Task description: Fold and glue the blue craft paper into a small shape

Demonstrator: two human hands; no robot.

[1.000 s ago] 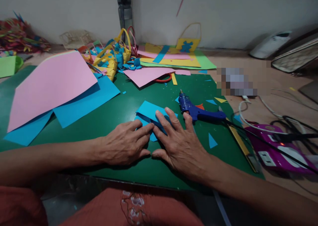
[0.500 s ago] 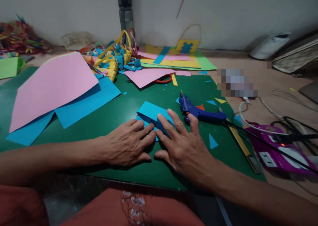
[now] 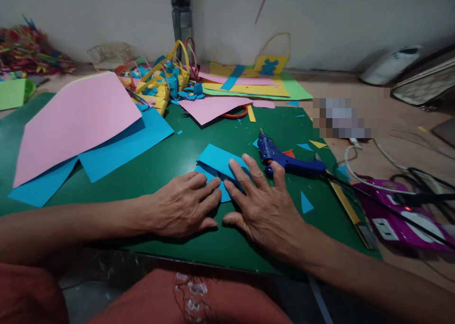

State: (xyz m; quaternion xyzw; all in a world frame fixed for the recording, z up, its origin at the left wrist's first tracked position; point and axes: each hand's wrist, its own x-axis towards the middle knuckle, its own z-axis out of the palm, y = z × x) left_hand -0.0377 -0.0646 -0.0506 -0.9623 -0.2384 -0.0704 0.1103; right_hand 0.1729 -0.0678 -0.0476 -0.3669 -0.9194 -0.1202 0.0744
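On the green board (image 3: 152, 167), head view, folded blue paper (image 3: 216, 158) sits under the left hand (image 3: 188, 203), laid flat, and right hand (image 3: 266, 200), fingers splayed; neither's gripping, probably just pressing it steady. Glue gun's (image 3: 289, 162) right beside, handy I guess.

left hand (image 3: 185, 204): palm down, lightly bent | right hand (image 3: 265, 205): palm down, splayed

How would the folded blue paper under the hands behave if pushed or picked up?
The folded blue paper is probably light, given its thin edges. Its straight crease suggests some stiffness, though it would likely bend. On the glossy green board, it may slide easily.
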